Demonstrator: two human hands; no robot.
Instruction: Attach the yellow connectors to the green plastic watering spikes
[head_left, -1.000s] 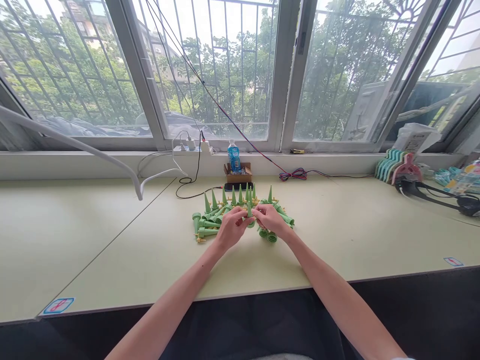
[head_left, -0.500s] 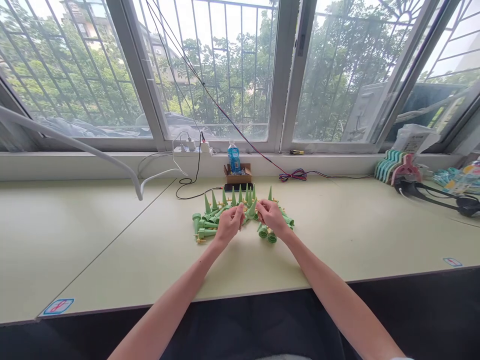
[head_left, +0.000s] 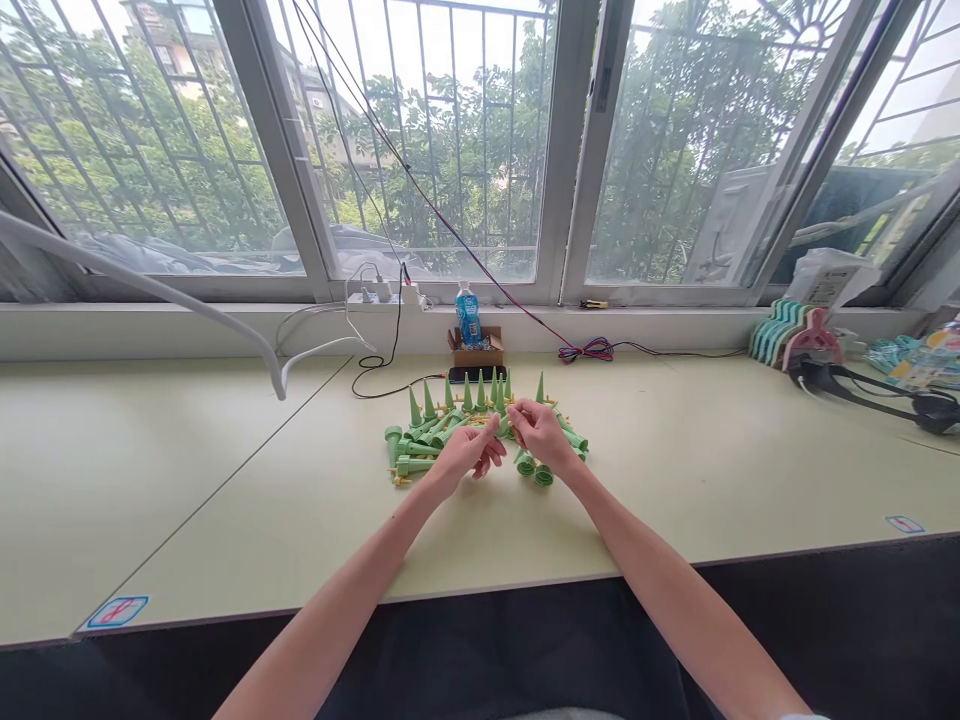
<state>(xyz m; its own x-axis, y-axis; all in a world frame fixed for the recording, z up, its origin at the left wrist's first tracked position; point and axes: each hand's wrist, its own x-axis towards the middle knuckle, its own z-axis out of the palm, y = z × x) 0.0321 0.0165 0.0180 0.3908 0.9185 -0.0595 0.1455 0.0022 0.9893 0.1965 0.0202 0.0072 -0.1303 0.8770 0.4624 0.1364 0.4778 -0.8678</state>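
Between my two hands a green watering spike (head_left: 505, 427) is held above the table, largely covered by fingers. My left hand (head_left: 469, 450) pinches it from the left with thumb and forefinger, while its other fingers hang looser below. From the right, my right hand (head_left: 541, 432) is closed, its fingertips pressed together at the spike's upper end; any small part in them is hidden. Upright green spikes (head_left: 481, 392) with small yellow valves stand in a row behind the hands. More spikes (head_left: 415, 466) lie in a pile by my left hand, and several (head_left: 544, 477) lie under my right wrist.
A dark phone (head_left: 477, 374) lies behind the row, before a small cardboard box (head_left: 487, 350) with a blue bottle (head_left: 468, 316). Cables (head_left: 586, 349) run along the sill. Green and pink hangers (head_left: 810, 335) and a black strap-like object (head_left: 862, 385) sit at the right.
My left hand has turned and its lower fingers have loosened and spread. The spike between the hands has shifted slightly lower and is more covered. My right hand has barely moved.
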